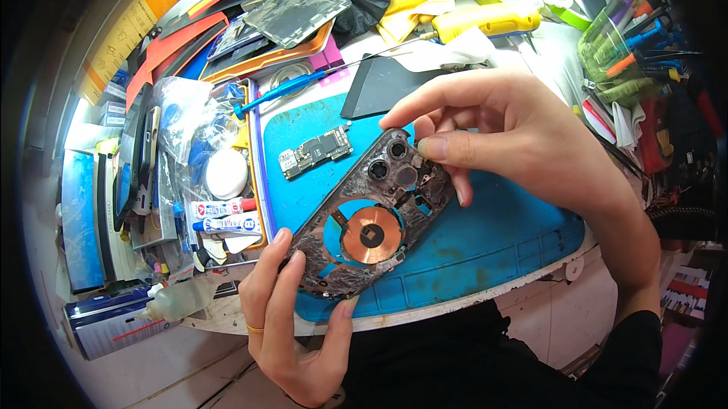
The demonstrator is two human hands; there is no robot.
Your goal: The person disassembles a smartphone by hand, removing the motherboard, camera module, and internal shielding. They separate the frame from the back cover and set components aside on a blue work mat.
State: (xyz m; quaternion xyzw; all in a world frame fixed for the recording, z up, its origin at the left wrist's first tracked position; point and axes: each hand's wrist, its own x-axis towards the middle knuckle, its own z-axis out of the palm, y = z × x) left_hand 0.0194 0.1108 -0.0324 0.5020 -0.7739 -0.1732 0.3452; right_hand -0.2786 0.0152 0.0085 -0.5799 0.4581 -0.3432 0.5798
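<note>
Between my two hands a stripped phone frame [353, 278] is held tilted above the blue work mat [485, 257]. Its scuffed dark surface carries a round copper charging coil [384, 231] and several camera openings at the upper end. My left hand [303, 333], with a ring on one finger, grips the lower left end between fingers and thumb. My right hand [500, 132] pinches the upper corner beside the camera openings, thumb on top; some of its fingers are partly hidden. On the mat to the left lies a loose logic board [317, 152].
A blue screwdriver [284, 91] and a black flat sheet [387, 86] lie at the mat's far edge. Left stands a tray with glue tubes [227, 223] and a white round lid [227, 174]. A tool cup [607, 48] stands far right; a yellow tool [485, 22] lies behind.
</note>
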